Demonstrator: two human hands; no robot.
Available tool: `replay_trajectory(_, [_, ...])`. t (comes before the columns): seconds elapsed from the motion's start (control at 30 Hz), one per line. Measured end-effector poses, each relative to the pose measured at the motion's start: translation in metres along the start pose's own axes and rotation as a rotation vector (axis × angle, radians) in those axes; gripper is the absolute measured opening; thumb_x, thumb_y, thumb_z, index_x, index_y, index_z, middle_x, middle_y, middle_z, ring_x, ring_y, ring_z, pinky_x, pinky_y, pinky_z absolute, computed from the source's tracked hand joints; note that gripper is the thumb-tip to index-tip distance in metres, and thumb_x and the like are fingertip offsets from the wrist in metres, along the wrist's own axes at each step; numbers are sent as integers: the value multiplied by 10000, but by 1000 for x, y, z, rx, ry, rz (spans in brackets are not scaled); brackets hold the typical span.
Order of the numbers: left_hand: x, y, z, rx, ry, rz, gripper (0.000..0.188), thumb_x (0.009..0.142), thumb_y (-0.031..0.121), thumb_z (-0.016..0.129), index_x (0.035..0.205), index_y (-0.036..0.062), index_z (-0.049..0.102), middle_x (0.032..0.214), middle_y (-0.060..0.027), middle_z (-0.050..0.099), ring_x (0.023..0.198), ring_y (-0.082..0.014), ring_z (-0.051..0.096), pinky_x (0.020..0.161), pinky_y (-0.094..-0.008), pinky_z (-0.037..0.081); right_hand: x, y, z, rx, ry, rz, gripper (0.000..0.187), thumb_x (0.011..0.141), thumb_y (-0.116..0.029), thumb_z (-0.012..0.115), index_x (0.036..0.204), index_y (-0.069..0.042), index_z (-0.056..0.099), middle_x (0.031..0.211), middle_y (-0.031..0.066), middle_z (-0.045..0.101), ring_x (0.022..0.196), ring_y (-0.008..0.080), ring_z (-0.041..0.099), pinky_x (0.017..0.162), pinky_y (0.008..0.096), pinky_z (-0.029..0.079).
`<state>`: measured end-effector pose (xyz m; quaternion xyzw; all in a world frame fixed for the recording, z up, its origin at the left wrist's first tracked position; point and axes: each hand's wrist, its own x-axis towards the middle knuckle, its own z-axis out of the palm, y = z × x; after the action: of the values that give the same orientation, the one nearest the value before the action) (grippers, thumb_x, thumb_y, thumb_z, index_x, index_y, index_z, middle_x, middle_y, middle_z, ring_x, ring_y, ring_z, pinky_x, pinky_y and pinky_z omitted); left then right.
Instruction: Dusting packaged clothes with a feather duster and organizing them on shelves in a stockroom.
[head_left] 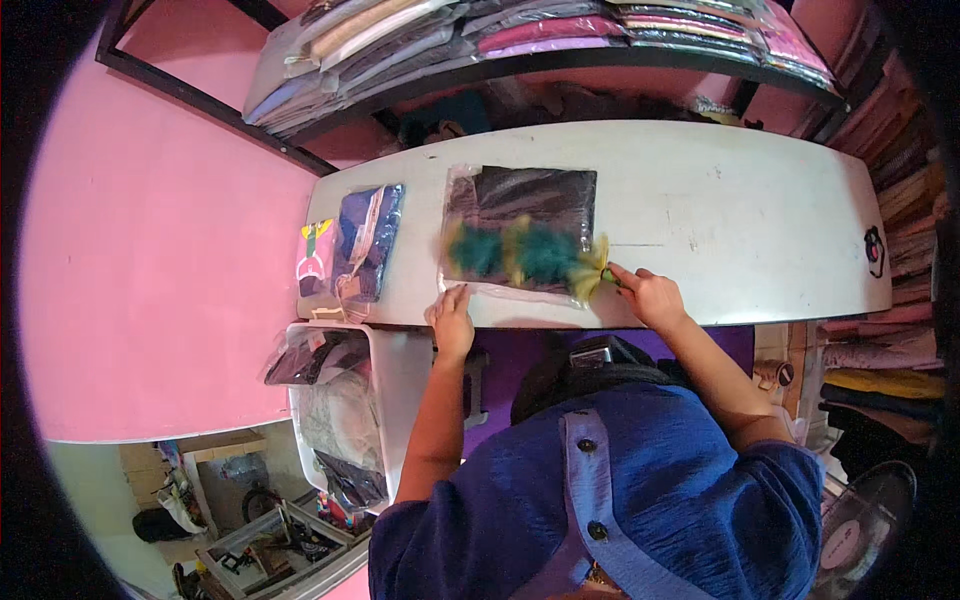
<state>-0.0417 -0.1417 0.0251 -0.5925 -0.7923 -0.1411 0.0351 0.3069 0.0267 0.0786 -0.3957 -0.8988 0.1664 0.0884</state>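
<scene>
A feather-style duster (550, 250), green and yellow and smeared by motion, lies across a clear plastic packet with dark folded cloth (540, 190) on the white table. My right hand (651, 297) is closed round the duster's handle at the packet's right side. At the packet's lower left corner, my left hand (453, 308) rests its fingertips on the plastic edge, fingers stretched out. Farther left lies a second packet (365, 240) with blue folded cloth, beside a small pink and yellow packet or card (315, 258).
The white table (740, 200) spreads out to the right, with a small black item (874, 252) at its edge. A shelf (560, 60) of packed clothes hangs beyond. Below left stands a white bin (388, 400) of packets. Folded cloth stacks (880, 340) and a fan (868, 530) are at right.
</scene>
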Motion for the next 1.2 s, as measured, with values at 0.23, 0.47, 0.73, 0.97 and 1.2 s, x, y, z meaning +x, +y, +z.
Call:
replay_trajectory(0.23, [5, -7, -3, -55, 5, 25, 441, 759, 47, 551, 1192, 116, 591, 1162, -67, 582, 1095, -245, 533, 932, -399, 348, 41, -45, -8, -15, -2, -71, 463, 815, -252, 619, 1267, -235, 521, 789, 127, 626, 617, 316, 631, 547, 424, 514])
replay_trajectory(0.47, [25, -26, -7, -123, -58, 77, 348, 748, 79, 547, 1073, 139, 655, 1043, -52, 629, 904, -264, 606, 801, -399, 429, 88, -70, 7, -23, 96, 153, 497, 834, -216, 582, 1315, -219, 458, 813, 155, 633, 643, 320, 639, 557, 440, 518])
replay_trajectory(0.73, [63, -52, -30, -269, -386, 112, 275, 788, 117, 531, 1033, 89, 651, 937, -144, 649, 844, -328, 621, 740, -412, 501, 88, -37, 37, -51, 106, 165, 473, 847, -233, 556, 1311, -262, 467, 787, 149, 632, 609, 324, 633, 525, 451, 514])
replay_trajectory(0.97, [119, -96, -40, -887, -582, -18, 221, 831, 90, 586, 1032, 76, 679, 872, -61, 695, 743, -173, 640, 685, -321, 497, 27, 50, 27, -117, 277, 930, 555, 846, -267, 564, 1374, -234, 396, 940, 184, 615, 776, 374, 631, 632, 481, 508])
replay_trajectory(1.2, [200, -109, 9, -890, -403, -259, 495, 844, 33, 605, 1313, 20, 449, 1221, -145, 554, 1079, -199, 539, 891, -279, 427, 81, 37, 30, 24, 543, 609, 411, 810, -140, 645, 1203, -61, 556, 971, 146, 627, 905, 304, 585, 782, 394, 479])
